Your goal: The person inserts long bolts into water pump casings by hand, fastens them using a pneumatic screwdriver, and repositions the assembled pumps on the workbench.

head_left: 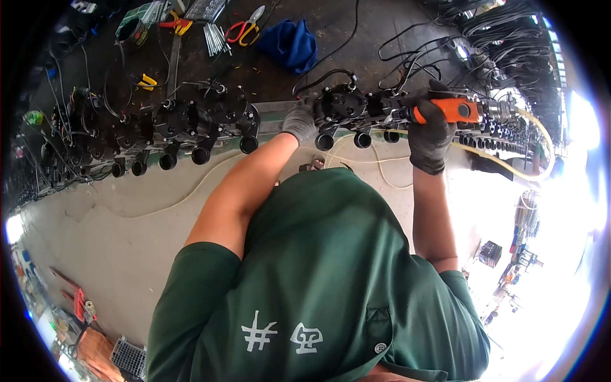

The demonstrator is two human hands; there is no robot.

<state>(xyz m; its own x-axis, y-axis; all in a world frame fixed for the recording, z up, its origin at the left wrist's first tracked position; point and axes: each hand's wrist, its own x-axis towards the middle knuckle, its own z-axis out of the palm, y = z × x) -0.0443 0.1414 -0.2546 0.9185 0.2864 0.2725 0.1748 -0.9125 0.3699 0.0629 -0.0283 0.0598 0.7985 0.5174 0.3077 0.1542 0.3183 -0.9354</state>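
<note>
Right hand (429, 137), grey-gloved, is closed around an orange power screwdriver (445, 110) lying horizontally, tip pointing left into a black pump assembly (347, 105). Left hand (300, 120), gloved, grips that assembly's left side, steadying it. The assembly sits at the workbench edge (273, 114); finished black units (191, 124) line up leftward, cables (503, 28) piled right.
</note>
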